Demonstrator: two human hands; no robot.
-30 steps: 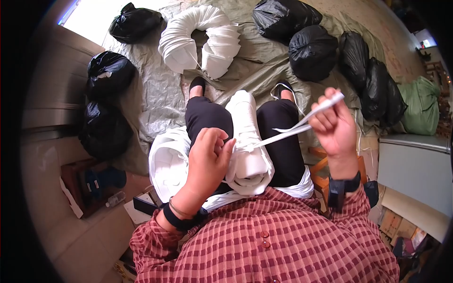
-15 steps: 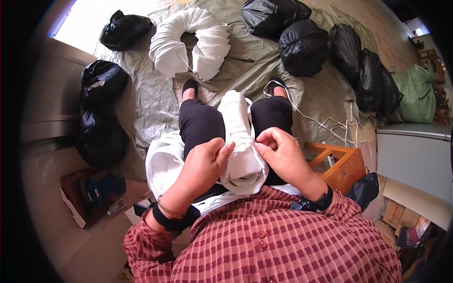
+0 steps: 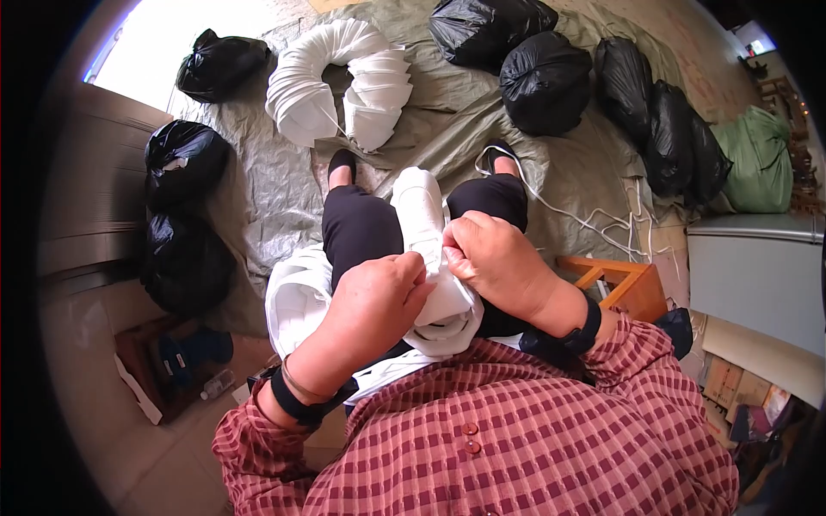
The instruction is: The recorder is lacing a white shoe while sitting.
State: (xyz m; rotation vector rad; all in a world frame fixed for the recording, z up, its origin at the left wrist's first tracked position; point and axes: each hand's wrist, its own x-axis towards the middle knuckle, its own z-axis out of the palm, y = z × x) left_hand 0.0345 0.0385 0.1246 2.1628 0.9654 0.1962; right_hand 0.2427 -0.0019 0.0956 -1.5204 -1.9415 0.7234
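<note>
The left hand (image 3: 379,297) stays at the left of the lacing, fingers curled, its pinch hidden, while on a round-toed, all-white shoe (image 3: 418,202) with a stitched upper, lying lengthwise on the lap, toe toward the knees and gaping opening toward the near edge, the lacing is mostly covered. The right hand (image 3: 499,258), a second ago raised far right with a flat white lace (image 3: 446,209), is now down at the shoe's right side, apparently pinching it, so the lace seems worked close in.
</note>
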